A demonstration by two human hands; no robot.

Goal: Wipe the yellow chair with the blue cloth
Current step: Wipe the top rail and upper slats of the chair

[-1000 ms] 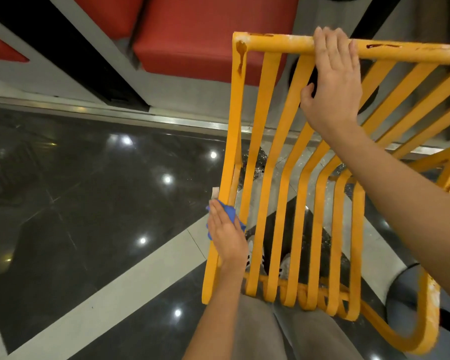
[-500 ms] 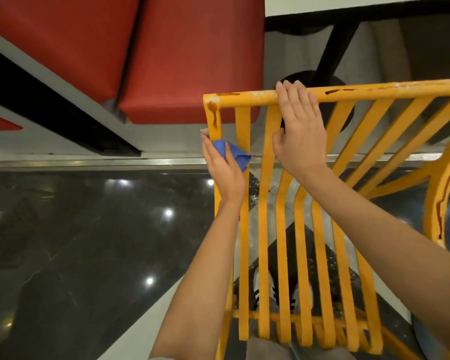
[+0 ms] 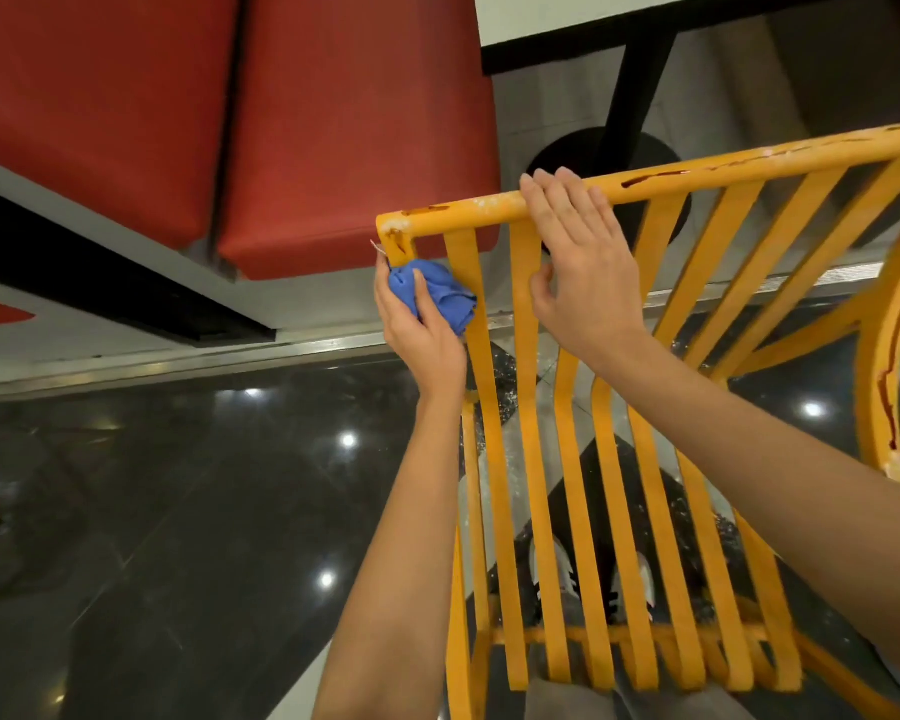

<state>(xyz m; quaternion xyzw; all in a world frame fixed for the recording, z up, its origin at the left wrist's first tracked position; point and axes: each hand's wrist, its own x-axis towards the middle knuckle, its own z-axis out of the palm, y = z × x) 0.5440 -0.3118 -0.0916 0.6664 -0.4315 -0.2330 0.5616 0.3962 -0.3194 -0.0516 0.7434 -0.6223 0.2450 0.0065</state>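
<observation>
Blue cloth [image 3: 440, 298] sits bunched in the left hand [image 3: 421, 330] at frame centre, fingers curled round it and pressed to the corner post of the yellow chair [image 3: 583, 511], just under the stained end of the top rail. That post runs down toward the bottom of the frame; the rail runs off to the upper right. Further right, the right hand [image 3: 583, 283] drapes its fingers over the rail, steadying it. The left hand is nearer the unwiped corner, so the next stroke probably follows post or rail.

Bare forearms [image 3: 401, 563], no sleeves; grey trousers [image 3: 567, 701]; white-grey sneakers [image 3: 554, 566].
</observation>
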